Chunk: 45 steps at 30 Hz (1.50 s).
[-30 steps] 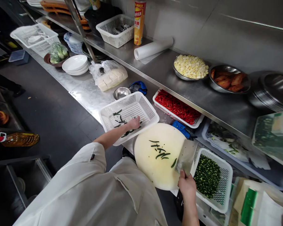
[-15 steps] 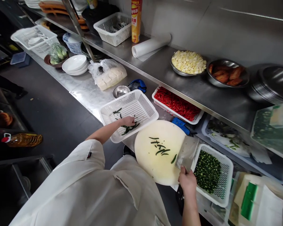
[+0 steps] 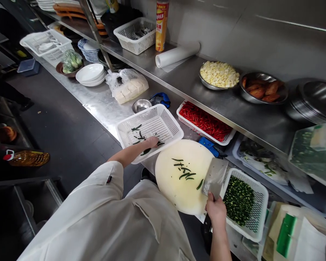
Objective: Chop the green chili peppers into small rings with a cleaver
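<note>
My left hand (image 3: 151, 141) reaches down into a white perforated basket (image 3: 167, 125), its fingers curled among long green chili peppers (image 3: 137, 128). What lies inside the fingers is hidden. My right hand (image 3: 216, 210) is closed on the handle of a cleaver (image 3: 215, 176), whose broad blade lies flat at the right edge of a round white cutting board (image 3: 167, 181). Several green chilies (image 3: 186, 174) are scattered across the middle of the board. Right beside the blade stands another white basket (image 3: 258, 228) with chopped green pieces (image 3: 238, 200) in it.
Behind the board, a basket of red chilies (image 3: 203, 121) sits under a steel shelf (image 3: 184, 78). That shelf carries a bowl of pale yellow pieces (image 3: 219, 74) and a plastic roll (image 3: 178, 54). A small metal bowl (image 3: 141, 106) and a bagged white block (image 3: 130, 88) stand farther left.
My left hand has shifted slightly to the right inside the basket. The view has moved a little; my right hand and the cleaver stay in place.
</note>
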{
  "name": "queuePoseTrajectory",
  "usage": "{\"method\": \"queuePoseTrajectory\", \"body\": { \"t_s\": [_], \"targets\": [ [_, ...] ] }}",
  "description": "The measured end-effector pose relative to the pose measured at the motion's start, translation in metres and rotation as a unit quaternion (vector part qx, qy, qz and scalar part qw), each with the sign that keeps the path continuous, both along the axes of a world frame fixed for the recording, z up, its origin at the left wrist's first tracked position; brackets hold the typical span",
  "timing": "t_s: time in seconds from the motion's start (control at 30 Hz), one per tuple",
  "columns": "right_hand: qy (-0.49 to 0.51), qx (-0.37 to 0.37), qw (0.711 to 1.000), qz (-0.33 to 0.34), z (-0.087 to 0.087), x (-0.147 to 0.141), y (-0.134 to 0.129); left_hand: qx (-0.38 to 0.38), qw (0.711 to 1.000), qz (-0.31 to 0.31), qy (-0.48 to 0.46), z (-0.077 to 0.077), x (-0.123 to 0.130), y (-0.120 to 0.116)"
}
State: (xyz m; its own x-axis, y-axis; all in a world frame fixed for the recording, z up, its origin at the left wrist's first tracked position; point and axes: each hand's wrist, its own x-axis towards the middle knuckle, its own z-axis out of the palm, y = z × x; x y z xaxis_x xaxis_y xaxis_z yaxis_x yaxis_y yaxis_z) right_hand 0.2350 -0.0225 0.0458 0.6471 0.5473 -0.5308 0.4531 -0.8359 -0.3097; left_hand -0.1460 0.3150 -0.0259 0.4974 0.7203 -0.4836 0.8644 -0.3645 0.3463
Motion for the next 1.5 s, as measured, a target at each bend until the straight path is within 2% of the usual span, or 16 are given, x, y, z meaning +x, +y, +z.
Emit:
{"method": "queuePoseTrajectory", "body": {
  "t_s": [0.1, 0.27, 0.33, 0.4, 0.47, 0.5, 0.57, 0.63, 0.67, 0.73, 0.83, 0.9, 1.0, 1.13, 1.23, 1.5],
  "targets": [
    [-0.010, 0.019, 1.000, 0.008, -0.005, -0.001, -0.004, -0.017, 1.000, 0.016, 0.002, 0.018, -0.008, 0.017],
    [-0.015, 0.036, 0.999, 0.005, -0.010, -0.004, -0.009, -0.026, 0.998, 0.030, -0.045, 0.068, -0.033, 0.040],
    [-0.017, 0.037, 0.999, 0.000, -0.012, -0.004, -0.009, -0.063, 0.992, 0.019, -0.112, 0.083, -0.025, 0.034],
    [-0.019, 0.032, 0.999, -0.003, -0.013, -0.003, -0.008, -0.123, 0.975, -0.010, -0.185, 0.089, 0.000, 0.010],
    [-0.016, 0.022, 1.000, -0.003, -0.011, -0.001, -0.006, -0.154, 0.964, -0.054, -0.211, 0.085, 0.036, -0.027],
    [-0.014, 0.017, 1.000, -0.002, -0.010, -0.001, -0.005, -0.140, 0.965, -0.075, -0.208, 0.081, 0.056, -0.047],
    [-0.006, 0.008, 1.000, 0.001, -0.005, -0.001, -0.002, -0.076, 0.966, -0.102, -0.226, 0.071, 0.088, -0.081],
    [0.001, -0.002, 1.000, 0.001, 0.000, -0.002, 0.000, -0.020, 0.956, -0.107, -0.272, 0.064, 0.101, -0.096],
    [0.004, -0.004, 1.000, 0.000, 0.002, -0.003, 0.000, 0.002, 0.951, -0.094, -0.294, 0.063, 0.099, -0.094],
    [0.005, -0.002, 1.000, -0.002, 0.004, -0.005, 0.000, 0.041, 0.951, -0.042, -0.304, 0.062, 0.079, -0.074],
    [-0.005, 0.014, 1.000, -0.002, -0.001, -0.005, -0.003, 0.091, 0.980, 0.033, -0.172, 0.058, 0.026, -0.028],
    [-0.019, 0.024, 1.000, 0.002, -0.006, -0.004, -0.004, 0.082, 0.993, 0.041, -0.077, 0.050, -0.007, -0.010],
    [-0.034, 0.025, 0.999, 0.010, -0.011, -0.003, -0.005, 0.056, 0.998, 0.007, -0.031, 0.030, -0.035, -0.011],
    [-0.046, 0.010, 0.999, 0.019, -0.012, -0.001, -0.003, 0.085, 0.993, -0.061, -0.047, 0.005, -0.035, -0.027],
    [-0.043, 0.002, 0.999, 0.025, -0.009, -0.001, -0.002, 0.079, 0.991, -0.091, -0.065, -0.005, -0.024, -0.025],
    [-0.044, 0.016, 0.999, 0.013, -0.008, -0.006, -0.003, 0.048, 0.997, -0.053, 0.005, -0.015, -0.005, -0.015]
  ]
}}
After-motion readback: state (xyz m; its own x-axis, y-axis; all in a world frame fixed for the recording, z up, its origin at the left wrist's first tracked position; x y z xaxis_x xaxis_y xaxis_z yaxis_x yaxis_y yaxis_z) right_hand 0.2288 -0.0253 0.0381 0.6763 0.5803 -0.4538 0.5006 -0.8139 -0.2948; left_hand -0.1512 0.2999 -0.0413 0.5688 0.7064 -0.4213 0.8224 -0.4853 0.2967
